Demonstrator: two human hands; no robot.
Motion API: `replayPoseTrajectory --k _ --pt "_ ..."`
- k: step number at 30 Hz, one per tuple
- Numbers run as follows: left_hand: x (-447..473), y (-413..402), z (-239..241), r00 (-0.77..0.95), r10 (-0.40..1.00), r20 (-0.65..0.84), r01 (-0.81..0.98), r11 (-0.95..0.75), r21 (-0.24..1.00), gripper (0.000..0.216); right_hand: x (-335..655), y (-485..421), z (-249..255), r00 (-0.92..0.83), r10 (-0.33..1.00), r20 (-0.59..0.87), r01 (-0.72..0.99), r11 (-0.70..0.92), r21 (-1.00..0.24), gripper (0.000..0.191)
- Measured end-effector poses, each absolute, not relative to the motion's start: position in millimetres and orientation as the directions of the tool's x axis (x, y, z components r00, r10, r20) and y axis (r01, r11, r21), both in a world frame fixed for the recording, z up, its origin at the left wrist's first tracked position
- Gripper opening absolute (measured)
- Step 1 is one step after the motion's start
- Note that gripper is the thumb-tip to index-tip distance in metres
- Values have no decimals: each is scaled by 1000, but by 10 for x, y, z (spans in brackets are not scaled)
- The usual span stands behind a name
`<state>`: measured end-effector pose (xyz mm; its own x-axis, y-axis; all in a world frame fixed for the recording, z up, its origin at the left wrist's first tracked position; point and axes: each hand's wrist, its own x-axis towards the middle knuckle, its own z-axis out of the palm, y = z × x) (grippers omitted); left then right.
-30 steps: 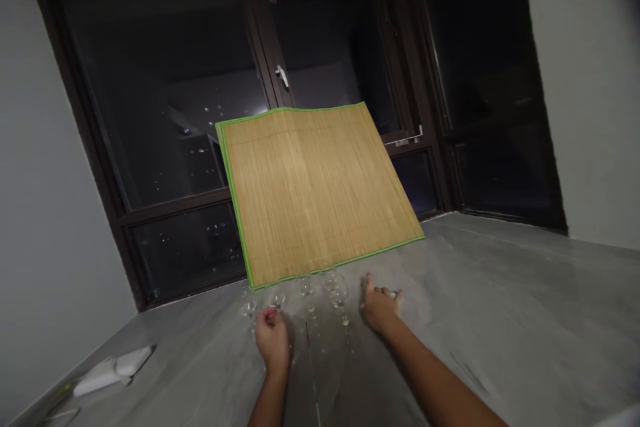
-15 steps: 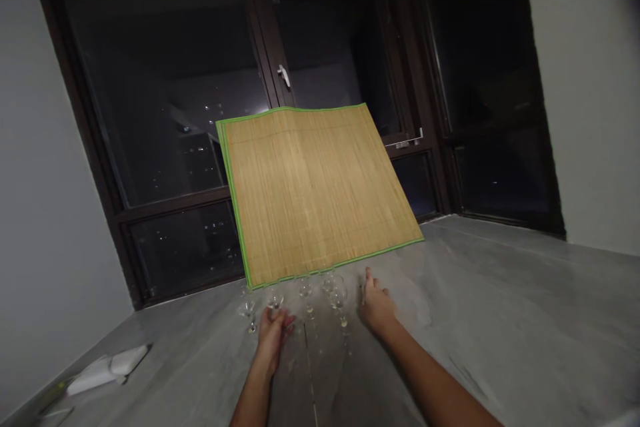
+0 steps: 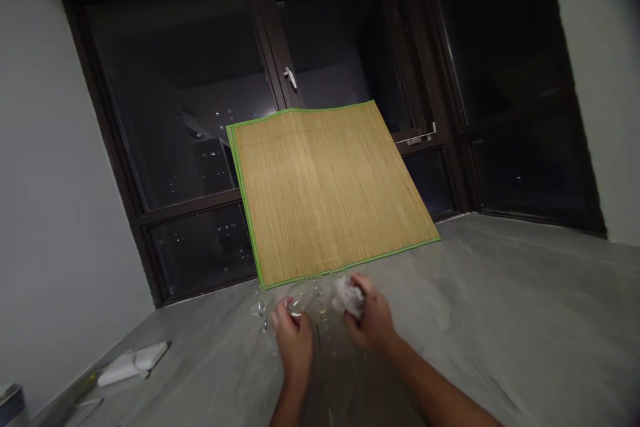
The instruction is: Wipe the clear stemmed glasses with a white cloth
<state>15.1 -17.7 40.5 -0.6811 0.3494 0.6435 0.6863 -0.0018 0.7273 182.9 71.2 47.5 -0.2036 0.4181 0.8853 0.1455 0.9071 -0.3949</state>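
Observation:
Several small clear stemmed glasses stand in a row on the grey marble-look surface. My left hand [image 3: 294, 340] is closed around one stemmed glass [image 3: 296, 309], its bowl showing between thumb and fingers. To the right, my right hand [image 3: 373, 314] curls around another clear glass [image 3: 353, 299], which is blurred with pale reflections. A stemmed glass [image 3: 320, 294] stands between the two hands, touched by neither as far as I can see. Left of my left hand is one more stemmed glass [image 3: 261, 310]. Blur and transparency hide the exact outlines of the glasses.
A bamboo mat [image 3: 330, 194] with green edging leans upright against the dark-framed window [image 3: 193, 207] behind the glasses. White folded material [image 3: 134, 364] lies on the left part of the grey surface [image 3: 210, 360]. A can-like container [image 3: 13, 407] shows at the lower left corner.
My right hand has moved in from beside the glasses and closed on one. My left hand has come up and closed around a glass. The view has shifted slightly left.

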Motion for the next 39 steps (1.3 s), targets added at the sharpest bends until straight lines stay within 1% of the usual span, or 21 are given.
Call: replayPoseTrajectory --k 1,3,5,6,8,11,14,19,24,27,30,32,34,37,39 --pt "203 -197 435 -642 397 656 717 8 697 27 1785 619 460 -294 335 895 95 942 -321 71" --pt "280 -220 475 -535 537 653 769 -12 640 22 1719 471 454 -466 244 851 54 967 -248 71" --pt "333 -231 500 -397 662 635 807 -77 585 14 1695 399 482 -573 248 781 82 966 -246 71" --pt "354 -237 510 -340 697 631 821 -108 561 13 1698 393 503 -592 273 759 109 959 -260 70" --pt "386 -256 526 -276 719 638 840 -142 523 19 1725 424 550 -576 327 750 160 944 -289 68" --pt "397 -292 539 -251 697 672 857 -162 489 34 1771 495 601 -498 367 786 190 930 -314 67" --pt "356 -309 524 -291 634 716 852 -170 496 41 1789 521 617 -428 398 811 200 917 -345 66" --pt "242 -269 461 -400 527 750 829 -141 541 38 1785 510 612 -363 425 829 181 905 -385 63" --pt "168 -230 434 -515 463 721 767 -127 629 35 1758 514 592 -406 464 788 179 885 -429 68" --pt "146 -214 433 -510 479 714 744 -170 646 36 1718 503 536 -443 442 780 98 889 -448 65" --pt "144 -196 430 -462 527 713 736 -220 640 39 1683 479 471 -407 434 804 -11 878 -479 69" --pt "146 -187 425 -464 525 713 728 -232 645 40 1676 456 451 -388 439 810 -70 863 -501 70" --pt "144 -181 415 -476 501 723 725 -242 645 40 1679 433 459 -409 449 795 -124 835 -536 61" --pt "133 -176 395 -463 475 748 742 -253 620 41 1680 419 495 -440 501 745 -169 769 -617 44" --pt "129 -174 386 -435 472 767 767 -252 590 42 1667 427 502 -431 532 729 -185 738 -649 39"
